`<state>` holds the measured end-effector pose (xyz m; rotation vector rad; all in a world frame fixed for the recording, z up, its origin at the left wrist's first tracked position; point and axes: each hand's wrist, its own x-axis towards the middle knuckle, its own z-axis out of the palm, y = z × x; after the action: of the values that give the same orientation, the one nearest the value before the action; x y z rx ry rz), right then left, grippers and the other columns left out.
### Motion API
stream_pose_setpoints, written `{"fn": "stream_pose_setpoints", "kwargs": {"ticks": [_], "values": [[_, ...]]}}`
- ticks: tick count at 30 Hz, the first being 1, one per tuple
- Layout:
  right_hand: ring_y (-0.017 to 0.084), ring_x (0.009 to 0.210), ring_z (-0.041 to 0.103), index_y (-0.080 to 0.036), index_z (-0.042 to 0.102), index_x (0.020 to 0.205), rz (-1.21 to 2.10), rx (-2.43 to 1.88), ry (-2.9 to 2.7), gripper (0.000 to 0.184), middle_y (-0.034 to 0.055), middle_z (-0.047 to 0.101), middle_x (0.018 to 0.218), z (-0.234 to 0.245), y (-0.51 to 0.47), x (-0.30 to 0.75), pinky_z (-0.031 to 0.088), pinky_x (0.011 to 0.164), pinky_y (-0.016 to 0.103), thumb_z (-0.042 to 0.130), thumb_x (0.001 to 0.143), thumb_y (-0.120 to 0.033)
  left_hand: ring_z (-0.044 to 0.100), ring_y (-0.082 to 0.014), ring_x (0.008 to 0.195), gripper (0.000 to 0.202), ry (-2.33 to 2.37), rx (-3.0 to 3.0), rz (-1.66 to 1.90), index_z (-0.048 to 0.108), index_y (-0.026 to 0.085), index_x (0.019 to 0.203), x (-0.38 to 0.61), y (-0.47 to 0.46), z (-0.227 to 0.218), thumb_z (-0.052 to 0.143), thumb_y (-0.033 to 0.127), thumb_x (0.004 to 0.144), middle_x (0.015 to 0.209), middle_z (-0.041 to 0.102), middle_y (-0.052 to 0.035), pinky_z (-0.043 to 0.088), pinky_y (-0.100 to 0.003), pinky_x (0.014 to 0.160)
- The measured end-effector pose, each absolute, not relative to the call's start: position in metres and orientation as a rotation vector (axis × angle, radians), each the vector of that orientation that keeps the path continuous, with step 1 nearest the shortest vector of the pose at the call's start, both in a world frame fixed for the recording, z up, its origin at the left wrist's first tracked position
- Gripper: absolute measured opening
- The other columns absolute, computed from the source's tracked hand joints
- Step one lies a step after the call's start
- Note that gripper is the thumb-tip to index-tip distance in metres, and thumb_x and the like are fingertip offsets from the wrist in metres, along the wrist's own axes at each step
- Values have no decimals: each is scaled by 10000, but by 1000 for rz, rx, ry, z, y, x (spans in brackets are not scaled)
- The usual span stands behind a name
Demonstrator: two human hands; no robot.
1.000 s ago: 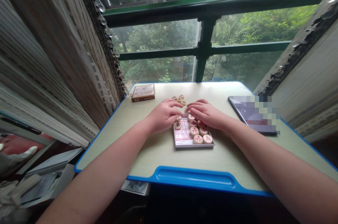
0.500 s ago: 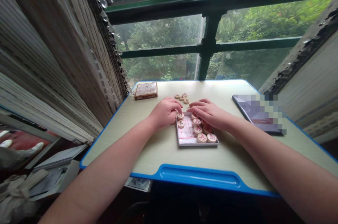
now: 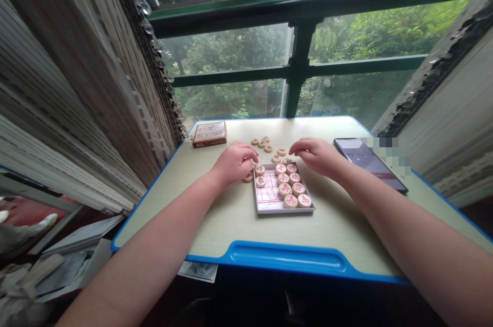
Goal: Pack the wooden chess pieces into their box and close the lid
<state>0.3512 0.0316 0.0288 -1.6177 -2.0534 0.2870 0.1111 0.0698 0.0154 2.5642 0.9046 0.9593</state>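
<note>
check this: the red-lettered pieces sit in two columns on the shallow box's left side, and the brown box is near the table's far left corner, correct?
The side is wrong: in the head view, the red-lettered pieces sit in two columns on the right side of the shallow box. The brown box is near the far left corner of the table.

My head carries the camera, facing forward and down over the table (image 3: 215,209) from close by: my arms (image 3: 165,239) enter between seven and eight and at four o'clock, reaching mid-view, while the window (image 3: 231,50) fills twelve o'clock beyond.
</note>
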Motion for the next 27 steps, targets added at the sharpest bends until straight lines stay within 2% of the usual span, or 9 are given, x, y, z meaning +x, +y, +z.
{"fn": "stream_pose_setpoints", "kwargs": {"ticks": [2,4,8,13,19,23,27], "values": [[169,861,616,-207,724,797,369,-1587,-2069,359,45,669,937,26,34,355,458,837,282,399,753,-61,597,-176,866,290,919,2562,947,679,185,661,111,70,15,435,27,664,842,700,-20,485,-339,859],[164,893,616,-211,737,833,434,-1551,-2113,394,49,658,986,23,36,357,453,867,274,396,739,-36,597,-175,866,289,930,2567,919,680,187,670,111,70,15,439,29,665,842,701,-17,486,-337,858],[176,908,616,-219,736,911,497,-1545,-2173,315,60,647,1026,21,38,361,461,866,288,463,789,-121,594,-188,884,281,1001,2601,804,701,172,722,113,71,13,449,51,694,865,704,-36,481,-346,877],[171,803,620,-202,713,974,428,-1599,-2199,254,73,652,1031,24,38,362,487,777,302,525,805,-230,553,-209,1028,347,1091,2649,759,721,165,913,113,73,9,422,81,758,1042,687,-51,433,-386,971],[158,743,611,-197,699,942,340,-1670,-2225,237,56,672,978,26,39,367,491,700,274,574,745,-238,522,-212,1080,342,1013,2642,722,733,190,750,114,72,8,414,69,732,1092,674,-21,423,-400,985],[159,726,610,-202,691,907,280,-1732,-2233,211,46,682,913,26,40,368,481,670,269,584,731,-246,519,-211,1080,350,996,2638,729,736,193,757,113,72,8,412,64,724,1088,676,-21,416,-400,992],[145,661,590,-204,669,1002,229,-1727,-2218,286,41,673,884,23,39,366,467,620,267,585,761,-333,506,-222,1088,341,1021,2679,702,737,205,779,113,72,9,425,76,727,1079,681,-15,408,-422,997]]}}
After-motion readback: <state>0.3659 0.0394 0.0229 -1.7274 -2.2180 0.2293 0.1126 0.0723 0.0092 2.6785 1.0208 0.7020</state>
